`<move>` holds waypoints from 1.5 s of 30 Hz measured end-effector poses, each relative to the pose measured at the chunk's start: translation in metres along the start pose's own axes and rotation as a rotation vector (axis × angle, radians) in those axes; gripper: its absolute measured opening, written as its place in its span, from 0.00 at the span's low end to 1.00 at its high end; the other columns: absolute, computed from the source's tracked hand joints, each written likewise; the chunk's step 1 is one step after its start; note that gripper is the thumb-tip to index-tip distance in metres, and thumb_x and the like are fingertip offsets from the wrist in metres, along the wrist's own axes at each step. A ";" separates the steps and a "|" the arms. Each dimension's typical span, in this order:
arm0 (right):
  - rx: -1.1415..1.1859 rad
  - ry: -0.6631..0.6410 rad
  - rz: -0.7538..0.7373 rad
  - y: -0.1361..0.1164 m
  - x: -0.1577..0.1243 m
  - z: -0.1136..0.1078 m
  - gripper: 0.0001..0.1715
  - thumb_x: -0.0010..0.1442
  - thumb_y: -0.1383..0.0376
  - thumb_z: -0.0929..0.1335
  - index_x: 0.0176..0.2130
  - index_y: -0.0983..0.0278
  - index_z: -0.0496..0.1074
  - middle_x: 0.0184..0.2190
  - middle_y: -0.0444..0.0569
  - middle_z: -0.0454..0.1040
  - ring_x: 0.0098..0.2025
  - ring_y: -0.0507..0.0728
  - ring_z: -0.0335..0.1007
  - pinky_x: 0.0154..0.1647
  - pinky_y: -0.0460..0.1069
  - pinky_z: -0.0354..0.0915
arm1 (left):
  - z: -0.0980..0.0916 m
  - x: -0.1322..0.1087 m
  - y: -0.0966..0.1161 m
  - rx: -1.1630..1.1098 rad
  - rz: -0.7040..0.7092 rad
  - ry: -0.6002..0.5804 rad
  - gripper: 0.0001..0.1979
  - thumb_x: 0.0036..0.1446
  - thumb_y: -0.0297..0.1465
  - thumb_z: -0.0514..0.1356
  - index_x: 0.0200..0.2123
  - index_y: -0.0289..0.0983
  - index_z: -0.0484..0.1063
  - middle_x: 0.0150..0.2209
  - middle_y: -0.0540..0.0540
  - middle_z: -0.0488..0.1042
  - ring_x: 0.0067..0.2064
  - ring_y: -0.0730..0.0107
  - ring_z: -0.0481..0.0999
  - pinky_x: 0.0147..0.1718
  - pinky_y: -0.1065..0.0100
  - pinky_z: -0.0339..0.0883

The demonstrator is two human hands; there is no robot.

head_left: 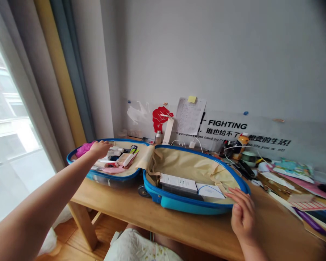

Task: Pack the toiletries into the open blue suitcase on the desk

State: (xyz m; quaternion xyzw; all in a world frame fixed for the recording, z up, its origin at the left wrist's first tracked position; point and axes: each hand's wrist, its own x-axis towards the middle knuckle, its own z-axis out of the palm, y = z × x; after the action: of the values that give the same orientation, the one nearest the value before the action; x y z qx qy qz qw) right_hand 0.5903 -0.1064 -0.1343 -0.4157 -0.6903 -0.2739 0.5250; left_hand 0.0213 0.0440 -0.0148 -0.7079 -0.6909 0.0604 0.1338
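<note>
A blue suitcase (pixel 195 208) lies open on the wooden table, its two beige-lined halves side by side. My left hand (pixel 101 148) reaches into the left half, beside a bright purple cloth item (pixel 84 149) and above several small items. Its fingers are mostly hidden behind the back of the hand, and what they touch is not visible. Among those items are a pink comb-like piece (pixel 122 158) and a pink pouch (pixel 113 170). At the right half's front rim, my right hand (pixel 242 210) is open, fingers stretched over the edge. Near them lie white boxes (pixel 178 182) inside the suitcase.
Behind the suitcase stand a silver bottle (pixel 158 137) and a white upright strip (pixel 168 131) by the wall. Clutter fills the table's right side: a green-lidded jar (pixel 249 158), an orange bottle (pixel 242 142), papers and a purple object (pixel 312 222). Curtains (pixel 54 79) hang left.
</note>
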 end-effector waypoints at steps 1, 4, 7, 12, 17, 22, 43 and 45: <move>-0.005 -0.005 0.001 0.000 0.000 0.000 0.18 0.68 0.62 0.57 0.42 0.61 0.74 0.44 0.53 0.77 0.53 0.63 0.71 0.57 0.61 0.61 | 0.005 -0.001 -0.006 0.018 0.008 -0.003 0.25 0.54 0.22 0.53 0.55 0.40 0.71 0.59 0.37 0.72 0.57 0.52 0.72 0.52 0.57 0.64; -0.021 -0.014 0.005 0.000 0.000 -0.001 0.18 0.68 0.62 0.57 0.42 0.61 0.74 0.44 0.54 0.77 0.53 0.63 0.71 0.56 0.61 0.62 | 0.012 -0.002 -0.016 0.021 0.012 0.021 0.22 0.54 0.24 0.56 0.52 0.40 0.73 0.57 0.38 0.74 0.56 0.52 0.73 0.51 0.57 0.64; -0.032 -0.023 -0.005 -0.001 0.001 -0.002 0.19 0.68 0.63 0.56 0.43 0.61 0.74 0.44 0.54 0.77 0.53 0.63 0.71 0.56 0.61 0.62 | 0.013 -0.001 -0.019 0.034 0.050 0.036 0.19 0.53 0.24 0.57 0.49 0.40 0.73 0.55 0.38 0.75 0.55 0.53 0.74 0.49 0.59 0.65; -0.026 -0.017 -0.010 -0.001 0.001 -0.003 0.19 0.68 0.63 0.57 0.43 0.61 0.74 0.44 0.54 0.77 0.53 0.62 0.72 0.56 0.60 0.62 | 0.010 -0.001 -0.019 0.022 0.063 0.000 0.18 0.53 0.21 0.57 0.47 0.37 0.73 0.51 0.36 0.77 0.52 0.54 0.77 0.45 0.64 0.66; -0.023 -0.020 0.023 -0.001 -0.001 -0.001 0.20 0.68 0.61 0.56 0.42 0.61 0.74 0.43 0.54 0.78 0.53 0.62 0.72 0.57 0.61 0.62 | 0.007 -0.003 -0.022 0.069 0.091 -0.005 0.18 0.54 0.21 0.58 0.48 0.39 0.72 0.51 0.40 0.78 0.52 0.58 0.76 0.47 0.66 0.62; -0.013 -0.012 -0.005 -0.001 0.001 -0.002 0.19 0.68 0.63 0.57 0.43 0.61 0.74 0.43 0.54 0.78 0.52 0.62 0.72 0.55 0.61 0.63 | 0.002 -0.007 -0.025 0.160 0.132 -0.047 0.21 0.55 0.24 0.61 0.52 0.43 0.70 0.51 0.49 0.77 0.52 0.63 0.72 0.49 0.69 0.56; -0.016 -0.031 -0.004 -0.002 0.002 -0.003 0.18 0.68 0.63 0.57 0.43 0.61 0.74 0.44 0.54 0.77 0.53 0.62 0.71 0.56 0.61 0.62 | -0.074 0.006 0.071 -0.235 0.344 0.221 0.26 0.59 0.37 0.55 0.61 0.39 0.62 0.56 0.43 0.73 0.54 0.59 0.73 0.53 0.66 0.64; -0.009 -0.024 0.002 -0.001 0.001 -0.002 0.19 0.68 0.62 0.57 0.43 0.61 0.74 0.44 0.54 0.77 0.53 0.63 0.71 0.55 0.61 0.63 | -0.088 0.007 0.119 -0.270 0.519 0.182 0.26 0.59 0.37 0.57 0.60 0.41 0.64 0.55 0.44 0.74 0.54 0.60 0.74 0.53 0.66 0.65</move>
State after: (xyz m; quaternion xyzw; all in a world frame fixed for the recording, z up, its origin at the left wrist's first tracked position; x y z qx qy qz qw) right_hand 0.5904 -0.1085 -0.1325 -0.4221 -0.6950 -0.2715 0.5150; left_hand 0.1602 0.0408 0.0376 -0.8746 -0.4739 -0.0635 0.0799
